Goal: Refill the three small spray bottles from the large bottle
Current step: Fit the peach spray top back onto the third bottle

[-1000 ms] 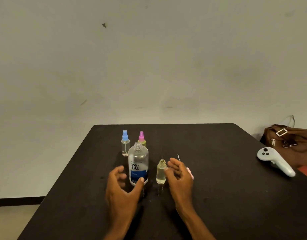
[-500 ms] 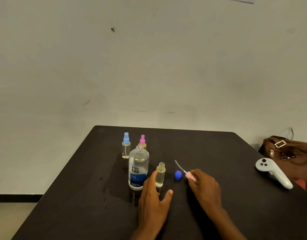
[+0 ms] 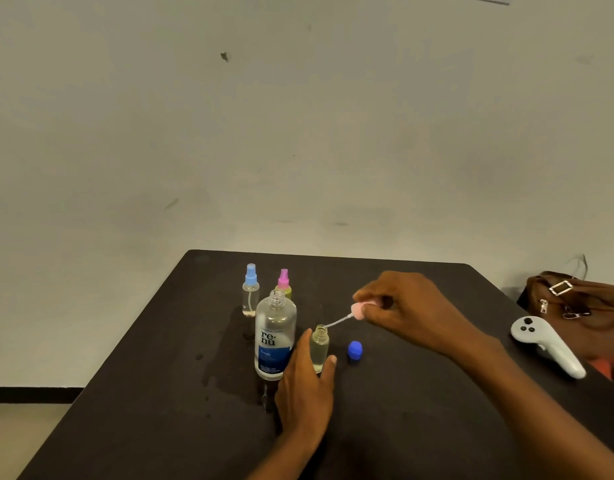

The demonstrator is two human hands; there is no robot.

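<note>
The large clear bottle (image 3: 275,341) with a blue label stands uncapped on the black table (image 3: 419,410). Just right of it stands a small open bottle (image 3: 320,346) of yellowish liquid, held at its base by my left hand (image 3: 307,389). My right hand (image 3: 407,308) pinches a pale pink spray head (image 3: 359,310) above it; the thin tube (image 3: 336,322) points down-left with its tip at the bottle's mouth. Behind the large bottle stand two capped small bottles, one blue-topped (image 3: 250,291), one pink-topped (image 3: 284,284).
A blue cap (image 3: 355,350) lies on the table right of the open bottle. A white handheld controller (image 3: 547,346) rests near the right edge, with a brown bag (image 3: 582,299) behind it. Wet spots mark the table left of the large bottle.
My right hand lifted the pink spray head off the table and brought its tube to the open bottle's mouth. My left hand shifted from the large bottle to grip the small open bottle.
</note>
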